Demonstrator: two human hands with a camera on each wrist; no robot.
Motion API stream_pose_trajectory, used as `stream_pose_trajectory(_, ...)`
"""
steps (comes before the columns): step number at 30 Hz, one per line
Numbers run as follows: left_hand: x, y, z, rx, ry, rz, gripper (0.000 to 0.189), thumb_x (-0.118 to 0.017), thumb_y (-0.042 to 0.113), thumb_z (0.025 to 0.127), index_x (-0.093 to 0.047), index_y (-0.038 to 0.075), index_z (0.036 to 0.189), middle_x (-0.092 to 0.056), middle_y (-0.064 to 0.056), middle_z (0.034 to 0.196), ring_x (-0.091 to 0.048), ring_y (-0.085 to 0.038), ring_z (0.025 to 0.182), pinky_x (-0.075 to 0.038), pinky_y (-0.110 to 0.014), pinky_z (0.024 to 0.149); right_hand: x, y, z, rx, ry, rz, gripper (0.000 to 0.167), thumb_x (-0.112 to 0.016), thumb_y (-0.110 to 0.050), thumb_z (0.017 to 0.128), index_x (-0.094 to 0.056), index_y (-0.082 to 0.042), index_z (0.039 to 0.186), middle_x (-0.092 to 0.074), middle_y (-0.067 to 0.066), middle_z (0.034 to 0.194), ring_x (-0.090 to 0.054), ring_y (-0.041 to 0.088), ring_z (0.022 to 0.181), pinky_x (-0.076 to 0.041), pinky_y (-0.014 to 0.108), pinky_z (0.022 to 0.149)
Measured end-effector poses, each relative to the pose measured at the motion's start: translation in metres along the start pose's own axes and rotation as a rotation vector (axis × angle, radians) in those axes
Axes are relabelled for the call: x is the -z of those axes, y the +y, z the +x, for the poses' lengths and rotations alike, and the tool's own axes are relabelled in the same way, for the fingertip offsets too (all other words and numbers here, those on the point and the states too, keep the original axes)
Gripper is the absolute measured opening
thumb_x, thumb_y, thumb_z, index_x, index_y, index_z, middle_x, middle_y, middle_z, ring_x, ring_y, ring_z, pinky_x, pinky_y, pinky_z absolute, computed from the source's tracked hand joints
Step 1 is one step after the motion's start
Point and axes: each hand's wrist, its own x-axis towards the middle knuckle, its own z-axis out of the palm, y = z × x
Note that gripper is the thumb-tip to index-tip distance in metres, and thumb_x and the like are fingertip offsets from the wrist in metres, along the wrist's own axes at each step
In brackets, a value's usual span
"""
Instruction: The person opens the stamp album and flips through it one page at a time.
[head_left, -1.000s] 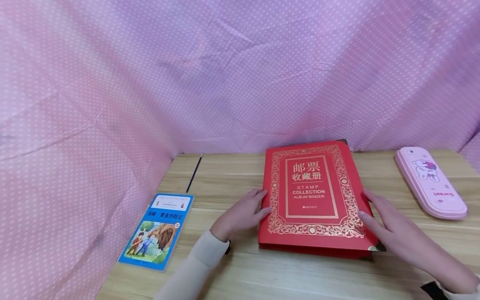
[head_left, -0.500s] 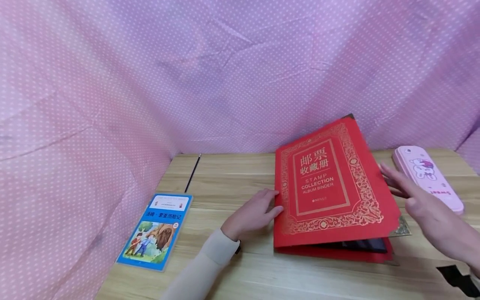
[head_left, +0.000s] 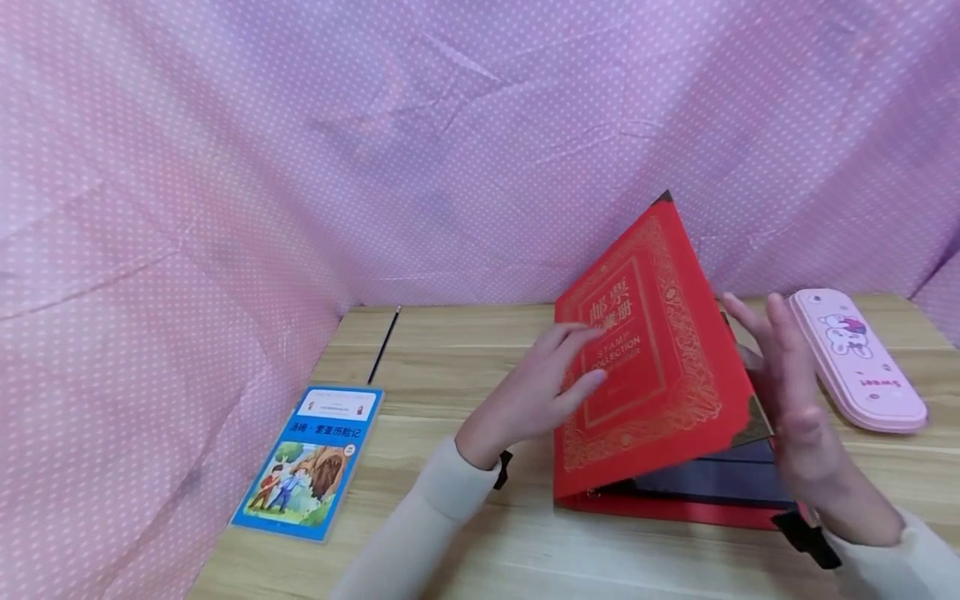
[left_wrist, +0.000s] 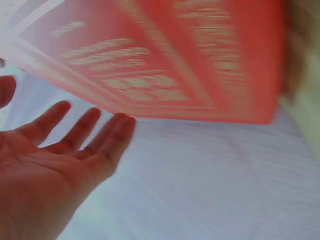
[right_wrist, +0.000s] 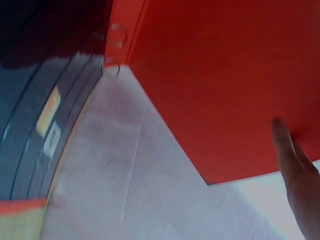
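Along raised edge of red album [head_left: 660,375], right grip [head_left: 806,429] released; left grip [head_left: 528,398] released, room leftward to blue book [head_left: 309,462].

Beyond the fingers [head_left: 786,350] hangs a creased pink-lilac cloth [head_left: 480,150] with white dots, falling past them on the left too. Below them spreads a pale wood-grain surface [head_left: 450,350], softly lit.

The red album cover [head_left: 647,367] is smooth, with metallic gold print and a metal near corner [head_left: 752,425]; the blurred binder rings [right_wrist: 116,44] are probably metal. The dark pages [head_left: 716,481] gleam like glossy plastic. The blue book [head_left: 300,462] at left looks slick, the pencil case [head_left: 858,360] at right smooth plastic. The table [head_left: 457,358] shows shiny wood grain; the far cloth [head_left: 450,167] is creased, matt.
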Motion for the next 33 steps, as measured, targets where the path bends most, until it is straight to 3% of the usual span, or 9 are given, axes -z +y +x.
stream_pose_trajectory(4, 0.013, 0.024, 0.008, -0.183, 0.072, -0.071, 0.057, -0.056, 0.030, 0.094, -0.035, 0.015, 0.145, -0.033, -0.002, 0.143, -0.029, -0.007, 0.129, -0.035, -0.025, 0.101, -0.018, 0.008, -0.011, -0.025, -0.008, -0.080, 0.065, -0.039, -0.036, 0.100, -0.016, 0.002, 0.147, -0.023, 0.020, 0.149, -0.022, 0.029, 0.135, -0.019, 0.028, 0.106)
stream_pose_trajectory(8, 0.021, 0.039, 0.010, -0.297, 0.117, -0.071, 0.057, -0.055, 0.028, 0.094, -0.034, 0.017, 0.146, -0.029, -0.005, 0.147, -0.023, -0.009, 0.134, -0.035, -0.027, 0.101, -0.031, 0.009, -0.027, -0.168, -0.092, -0.162, 0.071, -0.034, -0.039, 0.100, -0.007, 0.005, 0.148, -0.013, 0.019, 0.152, -0.016, 0.029, 0.134, -0.029, 0.024, 0.101)
stream_pose_trajectory(11, 0.026, 0.042, 0.009, -0.337, 0.149, -0.054, 0.054, -0.053, 0.025, 0.095, -0.036, 0.015, 0.145, -0.028, -0.006, 0.147, -0.021, -0.011, 0.136, -0.030, -0.028, 0.105, -0.040, 0.009, -0.029, -0.224, -0.175, -0.227, 0.072, -0.029, -0.041, 0.102, -0.003, 0.009, 0.147, -0.009, 0.023, 0.152, -0.018, 0.030, 0.135, -0.033, 0.022, 0.100)
stream_pose_trajectory(14, 0.033, 0.040, 0.006, -0.342, 0.172, -0.043, 0.049, -0.050, 0.024, 0.096, -0.041, 0.013, 0.142, -0.028, -0.007, 0.148, -0.020, -0.012, 0.136, -0.027, -0.027, 0.106, -0.049, 0.008, -0.027, -0.249, -0.245, -0.273, 0.070, -0.025, -0.041, 0.103, -0.004, 0.009, 0.147, -0.011, 0.024, 0.152, -0.023, 0.026, 0.136, -0.025, 0.019, 0.104)
stream_pose_trajectory(18, 0.043, 0.032, 0.001, -0.347, 0.253, -0.022, 0.040, -0.042, 0.028, 0.099, -0.051, 0.012, 0.135, -0.035, -0.007, 0.145, -0.027, -0.014, 0.134, -0.029, -0.029, 0.106, -0.059, 0.009, -0.024, -0.239, -0.318, -0.315, 0.068, -0.022, -0.041, 0.103, -0.008, 0.010, 0.146, -0.020, 0.024, 0.151, -0.037, 0.023, 0.131, -0.025, 0.020, 0.105)
stream_pose_trajectory(21, 0.053, 0.024, -0.008, -0.361, 0.342, -0.023, 0.045, -0.032, 0.035, 0.103, -0.057, 0.008, 0.128, -0.043, -0.008, 0.140, -0.035, -0.016, 0.130, -0.031, -0.033, 0.106, -0.059, 0.010, -0.022, -0.247, -0.348, -0.339, 0.061, -0.030, -0.031, 0.104, -0.013, 0.009, 0.146, -0.025, 0.022, 0.150, -0.039, 0.027, 0.131, -0.027, 0.022, 0.105)
stream_pose_trajectory(25, 0.069, 0.012, -0.027, -0.337, 0.433, -0.041, 0.057, -0.024, 0.041, 0.104, -0.062, 0.003, 0.121, -0.053, -0.008, 0.132, -0.044, -0.019, 0.124, -0.035, -0.036, 0.102, -0.046, 0.007, -0.027, -0.444, -0.374, -0.585, 0.063, -0.053, -0.021, 0.097, -0.020, -0.011, 0.151, -0.030, 0.006, 0.151, -0.040, 0.022, 0.130, -0.034, 0.021, 0.100)
stream_pose_trajectory(28, 0.080, 0.002, -0.045, -0.293, 0.475, -0.056, 0.058, -0.024, 0.039, 0.104, -0.063, 0.000, 0.119, -0.056, -0.010, 0.128, -0.047, -0.021, 0.121, -0.038, -0.039, 0.100, -0.032, 0.006, -0.039, -0.643, -0.430, -0.818, 0.067, -0.062, -0.029, 0.093, -0.027, -0.027, 0.149, -0.032, 0.000, 0.150, -0.041, 0.022, 0.128, -0.043, 0.035, 0.097)
stream_pose_trajectory(33, 0.093, -0.013, -0.066, -0.242, 0.532, -0.041, 0.050, -0.027, 0.028, 0.103, -0.064, -0.002, 0.116, -0.059, -0.012, 0.125, -0.049, -0.028, 0.118, -0.040, -0.042, 0.098, -0.001, 0.010, -0.063, -0.767, -0.503, -0.994, 0.070, -0.068, -0.044, 0.085, -0.040, -0.017, 0.143, -0.033, 0.016, 0.147, -0.036, 0.041, 0.126, -0.040, 0.063, 0.087)
